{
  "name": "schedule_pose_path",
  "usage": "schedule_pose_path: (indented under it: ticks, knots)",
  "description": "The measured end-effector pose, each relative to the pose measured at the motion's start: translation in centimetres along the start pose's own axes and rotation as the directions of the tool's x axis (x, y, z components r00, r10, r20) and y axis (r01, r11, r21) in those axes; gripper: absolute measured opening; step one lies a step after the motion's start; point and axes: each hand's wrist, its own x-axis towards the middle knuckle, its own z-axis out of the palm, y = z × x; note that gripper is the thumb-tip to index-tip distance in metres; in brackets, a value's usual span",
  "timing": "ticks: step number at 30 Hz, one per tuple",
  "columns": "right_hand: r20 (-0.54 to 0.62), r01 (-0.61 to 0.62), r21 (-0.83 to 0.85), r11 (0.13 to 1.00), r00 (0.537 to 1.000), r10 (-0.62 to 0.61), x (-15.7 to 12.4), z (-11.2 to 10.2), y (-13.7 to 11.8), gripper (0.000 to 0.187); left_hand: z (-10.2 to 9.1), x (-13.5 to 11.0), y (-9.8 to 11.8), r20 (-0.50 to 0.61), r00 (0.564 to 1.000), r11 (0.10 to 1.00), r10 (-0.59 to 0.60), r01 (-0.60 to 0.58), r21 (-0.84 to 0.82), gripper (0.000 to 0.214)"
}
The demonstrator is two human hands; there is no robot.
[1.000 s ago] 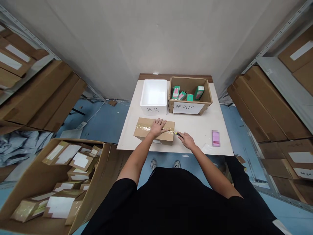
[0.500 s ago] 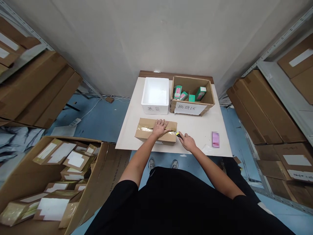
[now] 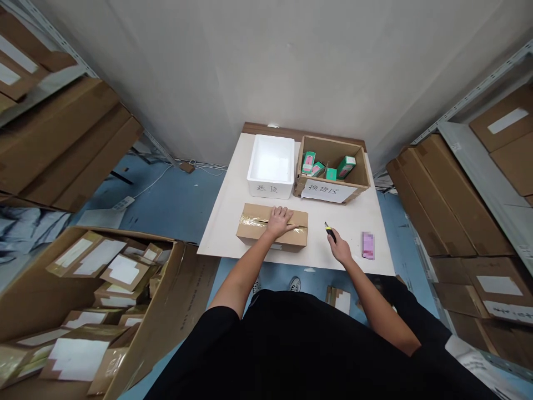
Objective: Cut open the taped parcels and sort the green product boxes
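Observation:
A taped cardboard box [image 3: 254, 229] lies near the front edge of the table, with a slit along the tape on its top. My left hand [image 3: 280, 222] rests flat on that top, fingers spread. To the right of the box and apart from it, my right hand [image 3: 340, 248] grips a yellow and black utility knife [image 3: 330, 233], its blade pointing up and away from me. Behind the box stand a white foam box [image 3: 270, 189] with handwriting on its front and an open carton [image 3: 358, 191] holding several green and pink small boxes [image 3: 346, 166].
The table [image 3: 220, 222] has a blurred-out purple item [image 3: 368, 245] at its right. A large carton [image 3: 177, 278] full of parcels stands at lower left. Shelves with boxes [image 3: 449, 194] flank both sides. A person's dark sleeve [image 3: 400, 297] shows at lower right.
My right hand with the utility knife has moved right, away from the box's end. My left hand stays on the box. The view has shifted slightly.

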Motion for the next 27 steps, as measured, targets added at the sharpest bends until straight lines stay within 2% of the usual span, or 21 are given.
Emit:
schedule_pose_path:
  ticks: [2, 4, 6, 8, 11, 13, 15, 17, 18, 20, 22, 23, 24, 26, 27]
  knots:
    - [-0.013, -0.016, 0.206, 0.978, 1.0, 0.019, 0.1, 1.9, -1.4, 0.062, -0.3, 0.0, -0.1, 0.0, 1.0, 1.0, 0.003, -0.003, -0.025, 0.078]
    - [-0.008, 0.0, 0.34, 0.941, 1.0, 0.002, 0.0, 4.5, -3.5, 0.075, -1.1, 0.1, -0.8, 0.043, 0.999, 0.999, -0.01, 0.012, -0.05, 0.081]
    - [-0.005, -0.017, 0.404, 0.915, 1.0, 0.021, 0.2, 6.6, -5.5, 0.086, -2.4, 0.1, -2.2, 0.108, 0.992, 0.996, -0.066, 0.071, -0.047, 0.087]
    - [-0.018, -0.05, 0.419, 0.907, 0.998, 0.063, 1.2, 7.5, -7.2, 0.09, -3.9, -0.3, -4.2, 0.138, 0.98, 0.989, -0.145, 0.149, -0.019, 0.089]
    - [-0.046, -0.097, 0.353, 0.931, 0.992, 0.121, 4.9, 6.8, -10.3, 0.09, -5.8, -2.2, -7.1, 0.127, 0.957, 0.965, -0.262, 0.26, 0.034, 0.081]
    - [-0.064, -0.094, 0.281, 0.955, 0.991, 0.116, 8.3, 5.8, -13.8, 0.088, -6.4, -4.3, -8.0, 0.132, 0.923, 0.933, -0.361, 0.355, 0.062, 0.075]
    - [-0.083, -0.072, 0.205, 0.976, 0.992, 0.091, 11.7, 5.2, -18.3, 0.083, -6.2, -6.6, -8.0, 0.167, 0.882, 0.898, -0.441, 0.435, 0.072, 0.071]
    - [-0.098, -0.024, 0.13, 0.991, 0.994, 0.037, 14.3, 5.0, -23.0, 0.077, -5.7, -8.7, -7.3, 0.225, 0.862, 0.89, -0.454, 0.451, 0.067, 0.067]
    - [-0.103, 0.015, 0.097, 0.995, 0.995, -0.005, 15.1, 5.0, -25.1, 0.073, -5.5, -9.5, -6.9, 0.24, 0.866, 0.897, -0.44, 0.438, 0.065, 0.065]
    - [-0.083, 0.077, 0.06, 0.995, 0.994, -0.072, 15.7, 4.9, -27.6, 0.071, -5.2, -10.4, -6.1, 0.197, 0.897, 0.919, -0.395, 0.389, 0.068, 0.063]
    - [-0.091, 0.148, 0.078, 0.986, 0.986, -0.14, 14.7, 4.7, -27.5, 0.073, -5.2, -10.2, -5.9, 0.159, 0.956, 0.969, -0.246, 0.238, 0.071, 0.07]
    - [-0.108, 0.176, 0.103, 0.979, 0.98, -0.165, 13.7, 4.5, -26.4, 0.076, -5.3, -9.8, -5.9, 0.175, 0.977, 0.991, -0.124, 0.114, 0.065, 0.079]
    - [-0.122, 0.198, 0.128, 0.972, 0.976, -0.183, 12.4, 4.4, -24.7, 0.078, -5.4, -9.3, -6.0, 0.21, 0.978, 0.998, 0.013, -0.024, 0.05, 0.089]
    - [-0.12, 0.178, 0.16, 0.971, 0.98, -0.16, 9.0, 4.6, -20.2, 0.085, -5.3, -7.9, -6.2, 0.284, 0.925, 0.965, 0.25, -0.262, 0.003, 0.103]
    - [-0.11, 0.13, 0.161, 0.978, 0.987, -0.113, 7.2, 4.9, -17.8, 0.087, -5.1, -7.2, -6.2, 0.301, 0.897, 0.942, 0.324, -0.335, -0.015, 0.105]
